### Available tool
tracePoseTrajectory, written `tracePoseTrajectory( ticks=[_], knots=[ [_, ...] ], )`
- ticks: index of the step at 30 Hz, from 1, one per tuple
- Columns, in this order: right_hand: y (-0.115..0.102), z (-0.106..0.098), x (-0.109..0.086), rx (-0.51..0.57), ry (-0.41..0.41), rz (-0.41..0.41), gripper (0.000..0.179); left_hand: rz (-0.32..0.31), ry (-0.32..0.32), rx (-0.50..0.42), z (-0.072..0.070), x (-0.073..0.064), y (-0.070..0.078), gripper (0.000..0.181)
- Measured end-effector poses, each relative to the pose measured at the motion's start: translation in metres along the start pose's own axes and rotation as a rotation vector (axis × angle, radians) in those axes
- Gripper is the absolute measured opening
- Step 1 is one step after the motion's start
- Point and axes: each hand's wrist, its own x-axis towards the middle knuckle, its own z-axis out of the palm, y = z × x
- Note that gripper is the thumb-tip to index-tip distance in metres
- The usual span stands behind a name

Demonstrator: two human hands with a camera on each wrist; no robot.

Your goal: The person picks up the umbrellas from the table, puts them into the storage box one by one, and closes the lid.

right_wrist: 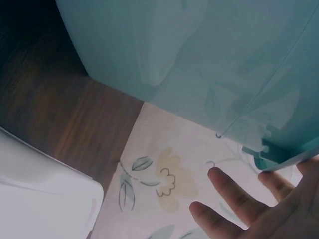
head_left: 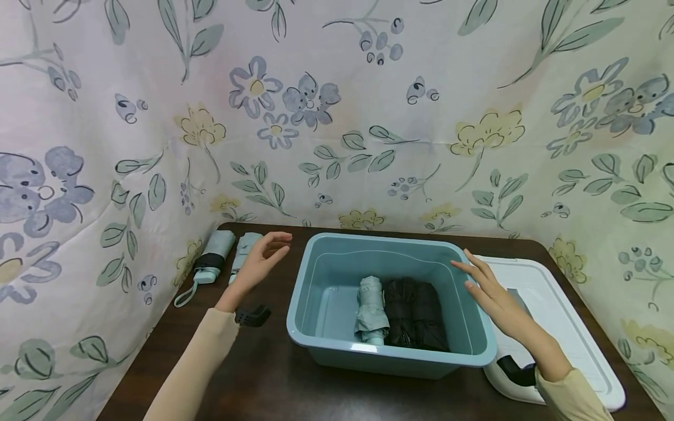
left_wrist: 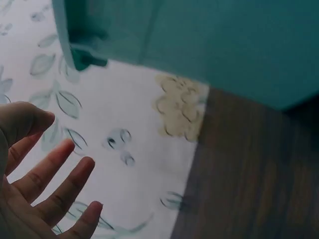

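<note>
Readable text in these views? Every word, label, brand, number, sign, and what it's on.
None readable.
Blue bin: no lettering seen.
White lid: none seen.
Dark bundles in the bin: small pale marks low on the left one, too small to tell if they're text.
Floral cloth: printed flowers and leaves, no words seen.

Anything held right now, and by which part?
Nothing appears gripped: the left hand is apart from the blue bin; the right hand is by its right rim, contact unclear.
</note>
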Motion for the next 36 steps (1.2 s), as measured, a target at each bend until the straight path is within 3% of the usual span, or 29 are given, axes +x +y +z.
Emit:
tracePoseTrajectory(
  ticks=[6, 13, 18, 30, 36],
  knots=[
    [0.0, 0.0, 0.0, 0.002, -0.004, 0.001, 0.044, 0.005, 0.039, 0.091, -0.006, -0.004, -0.015, 0.031],
    [0.0, -0.001, 0.0, 0.01, 0.001, -0.003, 0.044, -0.029, 0.062, 0.249, -0.015, -0.001, -0.071, 0.031],
    [-0.001, -0.001, 0.0, 0.007, 0.0, -0.004, 0.044, -0.044, 0.038, 0.35, -0.023, -0.002, -0.083, 0.033],
    [0.001, 0.001, 0.0, 0.017, -0.006, 0.001, 0.044, -0.233, -0.132, 0.67, -0.034, 0.0, -0.099, 0.04],
    [0.0, 0.0, 0.0, 0.018, -0.005, 0.001, 0.044, -0.365, -0.225, 0.729, -0.037, 0.005, -0.107, 0.048]
  ],
)
